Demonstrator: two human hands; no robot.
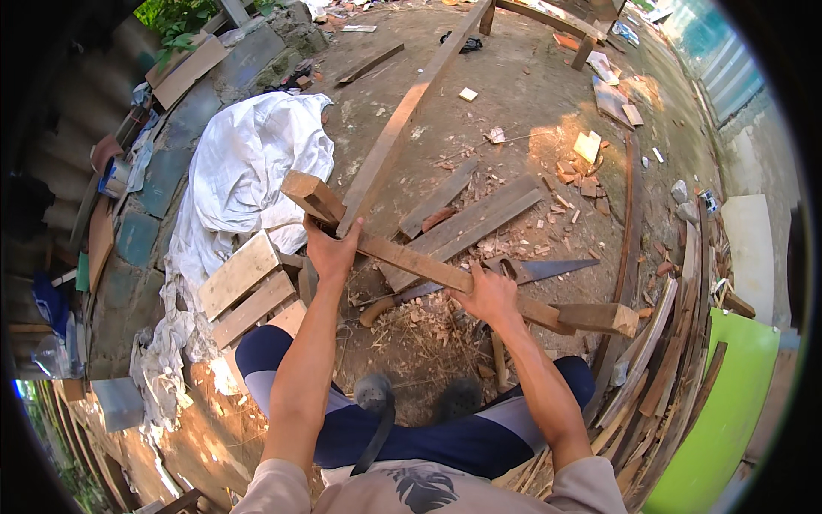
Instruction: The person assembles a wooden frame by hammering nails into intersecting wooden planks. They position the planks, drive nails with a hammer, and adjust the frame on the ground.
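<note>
A wooden frame of joined beams lies across the space before me. Its crossbar slants from upper left to lower right, and a long rail runs away from its left part. Short wooden blocks stick out at both crossbar ends, the left block and the right block. My left hand is closed round the crossbar beside the rail's near end. Farther right, my right hand grips the same crossbar. Beneath it, a handsaw lies on the ground; a wooden handle with a partly hidden blade lies left of it.
Planks and wood chips lie on the dirt under the frame. A white cloth and short boards are on the left. Along the right side runs a pile of timber strips next to a green panel.
</note>
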